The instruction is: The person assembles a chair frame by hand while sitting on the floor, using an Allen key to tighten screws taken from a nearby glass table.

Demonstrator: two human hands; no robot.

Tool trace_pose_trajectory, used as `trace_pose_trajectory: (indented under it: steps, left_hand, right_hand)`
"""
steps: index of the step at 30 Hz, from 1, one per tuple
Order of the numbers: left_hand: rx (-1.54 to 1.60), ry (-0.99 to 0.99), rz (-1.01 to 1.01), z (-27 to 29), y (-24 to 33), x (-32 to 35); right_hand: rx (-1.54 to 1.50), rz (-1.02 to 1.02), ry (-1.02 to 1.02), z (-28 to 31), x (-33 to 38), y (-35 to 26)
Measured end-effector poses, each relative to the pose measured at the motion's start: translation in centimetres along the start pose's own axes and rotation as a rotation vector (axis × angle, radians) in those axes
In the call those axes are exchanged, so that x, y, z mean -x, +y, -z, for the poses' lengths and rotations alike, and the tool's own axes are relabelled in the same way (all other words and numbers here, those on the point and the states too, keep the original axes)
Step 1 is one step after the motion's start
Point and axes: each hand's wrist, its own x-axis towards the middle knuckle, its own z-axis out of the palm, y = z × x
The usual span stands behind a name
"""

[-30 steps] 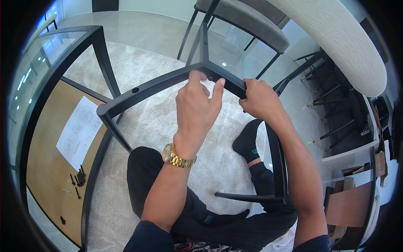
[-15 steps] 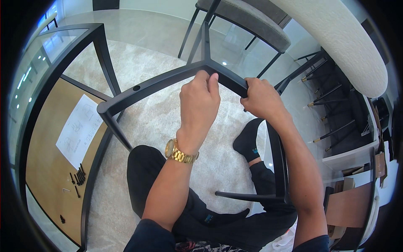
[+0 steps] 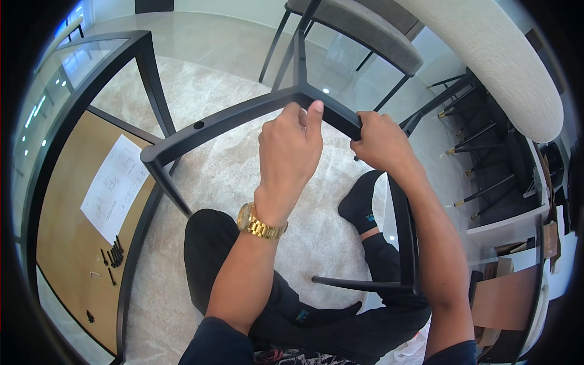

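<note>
A black chair frame (image 3: 240, 111) stands on the rug in front of me, its bars meeting in a corner at the far middle. Just on the near side of that corner is my left hand (image 3: 287, 146), wearing a gold watch (image 3: 261, 227). Its fingers are curled in and the thumb points up along the bar; whatever they pinch is hidden behind the knuckles. My right hand (image 3: 384, 145) is wrapped round the frame's right-hand bar, fingers over the top. Below my right forearm, a leg and thin crosspiece (image 3: 359, 285) of the frame lie beside my legs.
On the left stands a glass-topped table with a wooden lower shelf (image 3: 67, 213). The shelf carries a printed sheet (image 3: 114, 188), several black bolts (image 3: 114, 252) and a small hex key (image 3: 95, 274). A grey upholstered seat (image 3: 359, 30) and a white padded piece (image 3: 493, 55) stand beyond.
My left hand has turned slightly, and its thumb has lifted and shifted right off the bar. The right hand keeps its grip, and the frame has hardly moved.
</note>
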Motion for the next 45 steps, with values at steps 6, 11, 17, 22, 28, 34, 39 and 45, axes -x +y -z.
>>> trace_pose_trajectory:
  steps: [6, 11, 17, 22, 28, 34, 39, 45]
  left_hand:
    - [0.044, 0.053, -0.044, -0.3, -0.1, 0.1]
    - [-0.044, 0.04, -0.073, -0.7, -0.4, -0.4]
    - [-0.003, 0.018, 0.001, 0.0, -0.1, 0.0]
    - [-0.044, 0.068, -0.107, -0.6, -0.7, -0.5]
    - [0.011, 0.029, -0.061, 0.2, 0.1, -0.2]
    - [-0.023, 0.076, -0.122, -0.2, -0.4, -0.6]
    - [0.025, 0.047, -0.069, 0.0, -0.2, -0.2]
    - [0.023, 0.088, -0.131, -0.2, -0.4, -0.4]
  right_hand:
    - [-0.02, 0.007, -0.046, 0.1, -0.2, 0.0]
    - [-0.001, 0.018, -0.016, 0.0, -0.2, 0.1]
    - [-0.005, -0.004, -0.011, 0.2, -0.1, -0.1]
    - [-0.015, -0.001, -0.037, 0.1, -0.2, -0.1]
    - [-0.002, 0.002, -0.023, 0.1, -0.1, -0.1]
    - [-0.002, 0.013, -0.007, -0.1, -0.2, 0.2]
    - [-0.009, 0.005, -0.019, 0.1, -0.1, 0.0]
    - [-0.043, -0.011, -0.015, 0.0, -0.2, -0.1]
